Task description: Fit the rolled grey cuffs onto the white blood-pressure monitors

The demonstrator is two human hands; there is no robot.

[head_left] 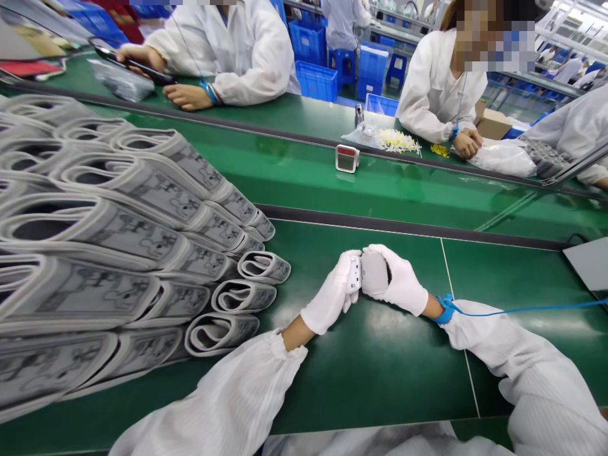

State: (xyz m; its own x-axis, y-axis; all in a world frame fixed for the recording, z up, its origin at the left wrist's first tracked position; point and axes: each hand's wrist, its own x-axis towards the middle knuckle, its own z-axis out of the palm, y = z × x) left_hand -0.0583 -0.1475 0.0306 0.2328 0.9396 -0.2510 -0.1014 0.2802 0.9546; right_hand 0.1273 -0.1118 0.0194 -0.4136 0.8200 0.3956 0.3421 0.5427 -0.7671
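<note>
Evidently, the gloved left hand (335,291) curls snugly around a white device (354,276), while the right hand (403,282) pinches a grey piece (374,273) beside it, over the tabletop (380,386). A loosened grip could drop either; fingers hide whether both parts join.

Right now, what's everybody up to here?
A person in gloves is holding two small things over the green table: a white piece in the left hand, a grey piece in the right hand. They're side by side; I can't tell if they're joined. Grey rolls are piled at the left.
</note>
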